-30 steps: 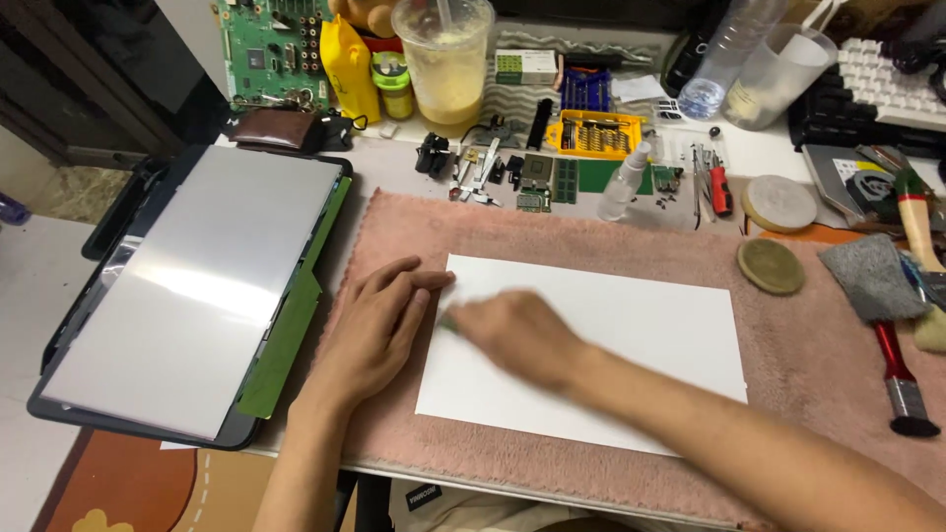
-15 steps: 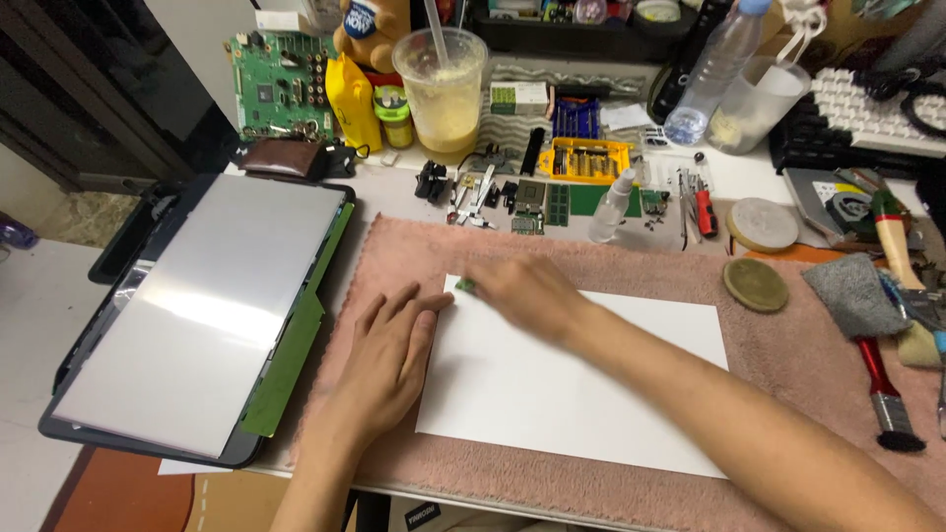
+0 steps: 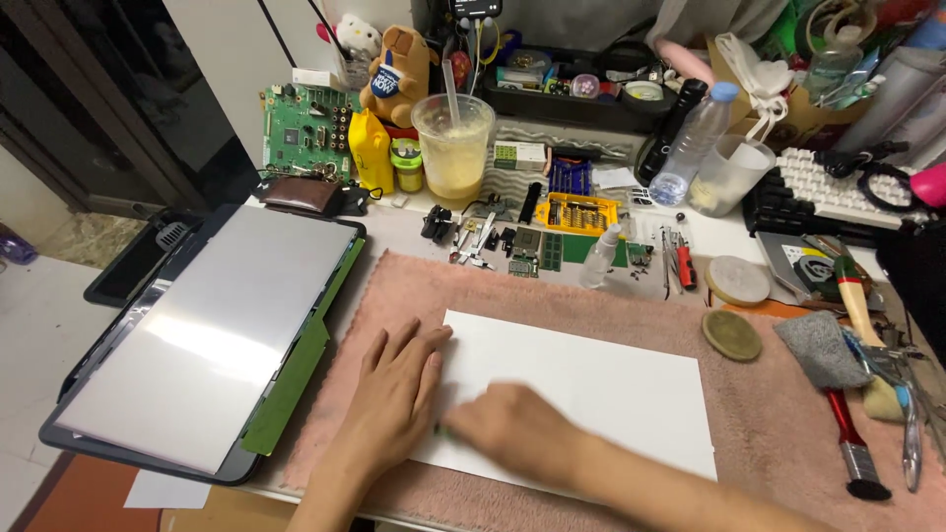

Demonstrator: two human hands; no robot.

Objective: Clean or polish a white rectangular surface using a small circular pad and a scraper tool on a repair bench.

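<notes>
a white rectangular sheet (image 3: 581, 394) lies flat on a pink towel (image 3: 788, 443) spread over the cluttered surface (image 3: 414, 222), its long edges running left to right. the left hand (image 3: 394, 404) rests palm down with fingers spread and open, pressing the sheet's near left corner region and partly the towel beside it; it grips nothing. the right hand (image 3: 512, 429) lies low on the sheet's left part, just beside the left hand, blurred; whether it is flat or pinching something small cannot be told, though a faint green speck shows at its fingertips. judged from this layout, the sheet is already separated and laid out for work, and the handling of its left edge appears to be in progress, with the rest of the sheet bare. to the left, well apart from the sheet, a dismantled display panel (image 3: 207, 335) lies face up in its dark frame, with a green strip (image 3: 296, 369) along its right edge. behind the towel stand a yellow screwdriver bit case (image 3: 581, 212), a small spray bottle (image 3: 601, 258) and loose circuit boards (image 3: 537, 251); a paintbrush (image 3: 852, 443) lies at the right, untouched.
</notes>
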